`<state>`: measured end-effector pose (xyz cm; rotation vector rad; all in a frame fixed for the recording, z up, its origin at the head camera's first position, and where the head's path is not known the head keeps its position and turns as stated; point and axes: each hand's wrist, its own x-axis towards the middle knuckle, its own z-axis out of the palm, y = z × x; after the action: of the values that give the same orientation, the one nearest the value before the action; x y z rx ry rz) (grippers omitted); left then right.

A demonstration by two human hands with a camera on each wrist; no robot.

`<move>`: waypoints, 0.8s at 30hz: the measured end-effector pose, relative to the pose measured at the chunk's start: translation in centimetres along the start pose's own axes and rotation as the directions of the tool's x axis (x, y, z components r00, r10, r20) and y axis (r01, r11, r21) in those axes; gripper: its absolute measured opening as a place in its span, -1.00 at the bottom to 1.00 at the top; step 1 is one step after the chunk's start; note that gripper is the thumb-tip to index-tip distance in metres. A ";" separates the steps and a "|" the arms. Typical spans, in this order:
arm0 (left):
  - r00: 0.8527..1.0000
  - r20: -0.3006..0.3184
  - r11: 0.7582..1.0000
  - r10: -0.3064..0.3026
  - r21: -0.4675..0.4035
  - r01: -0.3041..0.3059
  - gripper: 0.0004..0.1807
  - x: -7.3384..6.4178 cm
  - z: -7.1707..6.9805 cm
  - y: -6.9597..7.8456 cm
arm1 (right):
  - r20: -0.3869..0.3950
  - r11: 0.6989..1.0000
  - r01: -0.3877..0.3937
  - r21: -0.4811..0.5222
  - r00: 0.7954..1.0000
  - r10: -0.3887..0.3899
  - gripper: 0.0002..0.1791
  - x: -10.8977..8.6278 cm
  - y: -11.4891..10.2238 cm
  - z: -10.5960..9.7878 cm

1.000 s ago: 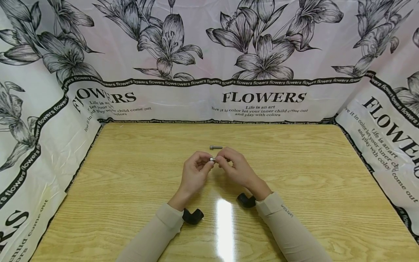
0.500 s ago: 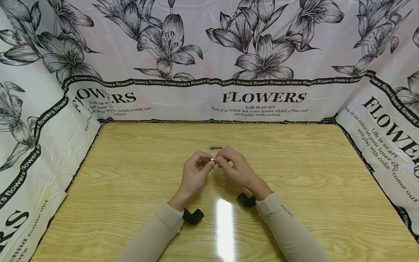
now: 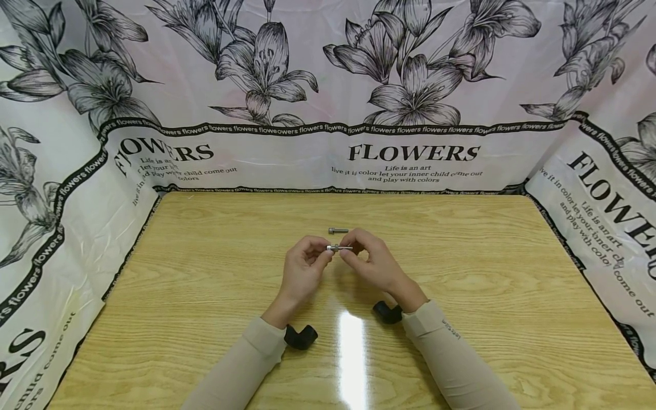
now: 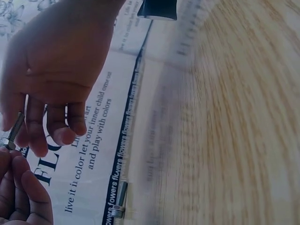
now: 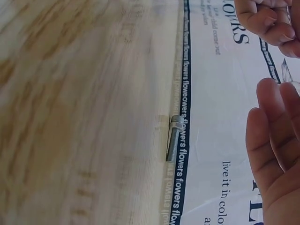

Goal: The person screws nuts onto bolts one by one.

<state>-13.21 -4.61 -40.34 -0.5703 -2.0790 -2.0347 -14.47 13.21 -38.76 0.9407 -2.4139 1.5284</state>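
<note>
My left hand (image 3: pixel 302 267) pinches a small metal bolt (image 3: pixel 345 248) by its head end, just over the table. A nut (image 3: pixel 335 248) sits on the bolt near the head; in the left wrist view this nut (image 4: pixel 8 143) and the bare threaded shank (image 4: pixel 16 124) show clearly. From the right, the thumb and forefinger of my right hand (image 3: pixel 376 262) lie on either side of the shank, beside the nut. Whether they touch it cannot be made out. A second bolt (image 3: pixel 338 230) lies on the table just beyond both hands, its head to the left.
The wood-grain table (image 3: pixel 205 256) is bordered at the back and sides by a white flower-print cloth (image 3: pixel 287 159). Black curved pieces (image 3: pixel 301 337) sit by both wrists. Light glares off the tabletop (image 3: pixel 351 359) between the forearms.
The right thumb and forefinger have spread off the shank they covered, so more of the bolt and its nut shows. The left hand has shifted slightly left. The second bolt stays put.
</note>
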 end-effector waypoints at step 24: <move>0.999 0.008 0.999 -0.038 -0.001 0.038 -0.85 0.2 -0.3 0.1 | -0.034 0.999 0.015 -0.030 0.999 -0.016 -0.93 0.0 0.2 -0.2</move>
<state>-13.36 -4.91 -40.16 -0.5437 -2.1092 -2.0576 -14.65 13.42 -38.82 0.9178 -2.3940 1.4867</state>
